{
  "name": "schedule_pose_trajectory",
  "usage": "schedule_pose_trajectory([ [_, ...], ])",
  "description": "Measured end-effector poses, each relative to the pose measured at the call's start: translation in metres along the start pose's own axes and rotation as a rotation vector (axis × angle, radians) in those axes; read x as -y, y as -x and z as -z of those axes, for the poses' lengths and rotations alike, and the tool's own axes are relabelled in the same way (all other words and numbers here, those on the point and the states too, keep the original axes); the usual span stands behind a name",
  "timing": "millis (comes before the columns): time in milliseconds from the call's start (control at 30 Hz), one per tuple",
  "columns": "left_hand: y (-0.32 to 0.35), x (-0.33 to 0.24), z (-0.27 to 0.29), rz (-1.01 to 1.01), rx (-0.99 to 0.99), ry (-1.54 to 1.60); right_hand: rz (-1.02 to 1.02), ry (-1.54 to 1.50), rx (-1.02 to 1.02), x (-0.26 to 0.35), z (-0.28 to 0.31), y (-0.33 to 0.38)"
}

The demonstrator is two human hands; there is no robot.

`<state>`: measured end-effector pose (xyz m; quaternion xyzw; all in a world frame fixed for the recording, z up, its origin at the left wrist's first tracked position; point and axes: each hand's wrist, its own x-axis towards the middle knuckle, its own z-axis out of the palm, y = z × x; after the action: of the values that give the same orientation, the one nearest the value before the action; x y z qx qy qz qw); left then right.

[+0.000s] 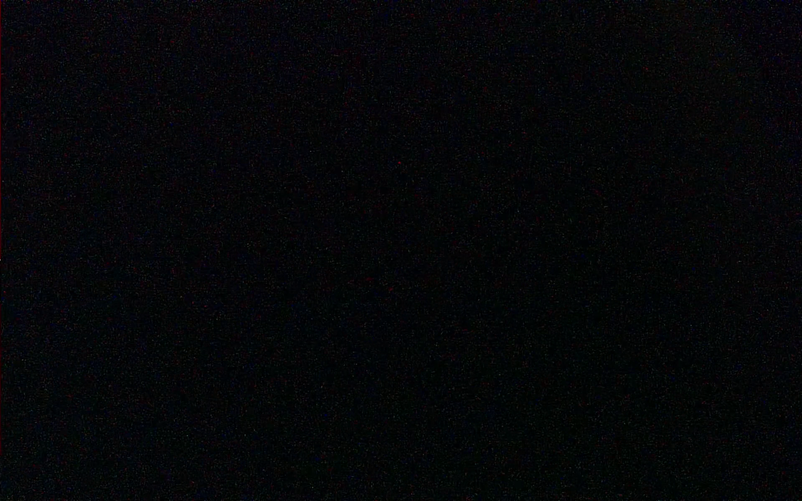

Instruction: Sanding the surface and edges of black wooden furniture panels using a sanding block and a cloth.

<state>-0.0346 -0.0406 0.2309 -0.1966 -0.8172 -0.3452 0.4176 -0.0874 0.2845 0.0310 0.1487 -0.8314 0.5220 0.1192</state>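
The head view is black from edge to edge. Only a fine, faintly reddish grain of sensor noise covers the picture, with a thin dark-red line running down the far left edge. No shape, outline or lit surface stands out anywhere in it.

Neither hand can be made out. The left grip and the right grip are both lost in the dark, so I cannot tell whether the fingers are spread, pressed together or pinching something. No forearm shows at the lower edge, where the arms would normally come in.

Nothing held, touched or lying nearby is visible, so where any such thing sits cannot be told: no bench, floor, shelf or wall shows through.

How a thing would handle cannot be judged either. Weight, stiffness, slipperiness and fragility all need a shape or a surface to go on, and this picture offers 0 of them. The same holds for a good place to take hold, and for materials, textures and forms: none is readable in this darkness.
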Motion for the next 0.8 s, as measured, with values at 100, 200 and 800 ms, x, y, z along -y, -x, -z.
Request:
schedule_pose_trajectory([
  [100, 0.040, 0.014, -0.020, -0.050, -0.028, 0.003, 0.017, 0.063, -0.072, -0.108, -0.012, 0.050],
  [200, 0.061, -0.011, 0.000, -0.027, -0.072, -0.094, 0.150, -0.023, -0.037, -0.099, -0.013, 0.057],
  [800, 0.082, 0.022, 0.022, -0.057, -0.031, -0.258, -0.216, -0.433, -0.052, -0.081, -0.032, 0.026],
])
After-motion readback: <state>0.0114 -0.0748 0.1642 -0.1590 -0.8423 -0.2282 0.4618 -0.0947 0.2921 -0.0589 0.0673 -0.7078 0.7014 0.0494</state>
